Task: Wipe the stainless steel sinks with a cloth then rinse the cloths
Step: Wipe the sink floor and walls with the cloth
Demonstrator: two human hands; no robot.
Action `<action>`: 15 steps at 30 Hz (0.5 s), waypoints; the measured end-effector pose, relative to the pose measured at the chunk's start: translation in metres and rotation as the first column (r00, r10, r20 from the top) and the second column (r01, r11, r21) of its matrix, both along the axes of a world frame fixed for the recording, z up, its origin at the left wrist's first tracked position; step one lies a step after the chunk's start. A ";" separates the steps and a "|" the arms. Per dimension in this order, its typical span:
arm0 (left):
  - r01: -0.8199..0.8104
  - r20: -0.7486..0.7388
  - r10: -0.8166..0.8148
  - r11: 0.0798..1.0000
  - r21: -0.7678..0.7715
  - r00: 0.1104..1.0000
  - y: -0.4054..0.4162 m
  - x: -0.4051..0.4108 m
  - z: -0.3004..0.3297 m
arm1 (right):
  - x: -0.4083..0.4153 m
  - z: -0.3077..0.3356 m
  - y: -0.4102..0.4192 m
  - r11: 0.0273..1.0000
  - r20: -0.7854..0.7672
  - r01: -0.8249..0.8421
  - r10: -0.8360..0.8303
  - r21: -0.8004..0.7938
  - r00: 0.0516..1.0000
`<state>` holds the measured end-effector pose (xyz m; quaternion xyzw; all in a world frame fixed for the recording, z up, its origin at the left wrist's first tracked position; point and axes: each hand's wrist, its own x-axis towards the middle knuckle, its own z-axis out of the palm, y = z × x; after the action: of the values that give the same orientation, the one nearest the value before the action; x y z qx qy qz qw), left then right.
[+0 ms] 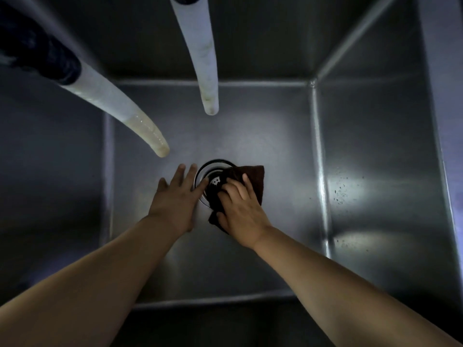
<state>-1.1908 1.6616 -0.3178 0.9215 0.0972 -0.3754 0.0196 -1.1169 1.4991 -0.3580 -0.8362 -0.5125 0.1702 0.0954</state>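
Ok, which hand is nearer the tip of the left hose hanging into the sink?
Left. The left hand lies flat on the sink floor just below the hose tip; the right hand presses the cloth over the drain, farther right.

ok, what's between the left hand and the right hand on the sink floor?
Head view: the drain, partly covered by the dark cloth under the right hand; left hand fingertips reach its rim.
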 end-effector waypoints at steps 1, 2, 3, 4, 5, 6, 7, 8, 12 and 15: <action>0.000 0.005 0.000 1.000 -0.003 1.000 0.001 0.000 0.000 | 0.001 -0.001 -0.008 1.000 0.012 -0.008 0.008 -0.024 1.000; -0.002 0.011 0.002 1.000 -0.007 1.000 0.001 -0.001 -0.001 | 0.003 -0.001 -0.017 0.998 0.033 -0.013 0.015 -0.057 0.999; -0.007 0.019 0.007 1.000 -0.010 1.000 0.002 -0.002 -0.001 | 0.005 -0.002 -0.025 0.995 0.056 -0.012 0.018 -0.095 0.998; -0.013 0.027 0.013 1.000 -0.013 1.000 0.003 -0.002 -0.002 | 0.008 -0.002 -0.031 0.991 0.080 -0.005 0.015 -0.130 0.997; -0.022 0.034 0.023 1.000 -0.014 0.999 0.003 -0.003 -0.002 | 0.011 -0.003 -0.036 0.988 0.102 0.003 0.013 -0.156 0.995; -0.035 0.041 0.036 0.999 -0.015 0.999 0.003 -0.004 -0.002 | 0.015 -0.004 -0.038 0.985 0.119 0.007 0.014 -0.170 0.993; -0.049 0.045 0.050 0.999 -0.016 0.998 0.003 -0.004 -0.003 | 0.019 -0.006 -0.037 0.984 0.133 0.009 0.014 -0.176 0.991; -0.061 0.047 0.062 0.998 -0.018 0.997 0.003 -0.004 -0.003 | 0.026 -0.007 -0.034 0.984 0.146 0.017 0.009 -0.176 0.989; -0.120 0.047 0.123 0.991 -0.054 0.991 0.004 -0.004 -0.006 | 0.072 -0.015 -0.001 0.979 0.208 0.116 -0.080 -0.169 0.975; -0.120 0.053 0.124 0.991 -0.063 0.991 0.004 -0.005 -0.008 | 0.119 -0.019 0.026 0.961 0.249 0.201 -0.151 -0.189 0.957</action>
<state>-1.1961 1.6660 -0.3260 0.9232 0.1414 -0.3499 0.0730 -0.9980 1.5247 -0.3766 -0.8982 -0.4223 0.1157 -0.0400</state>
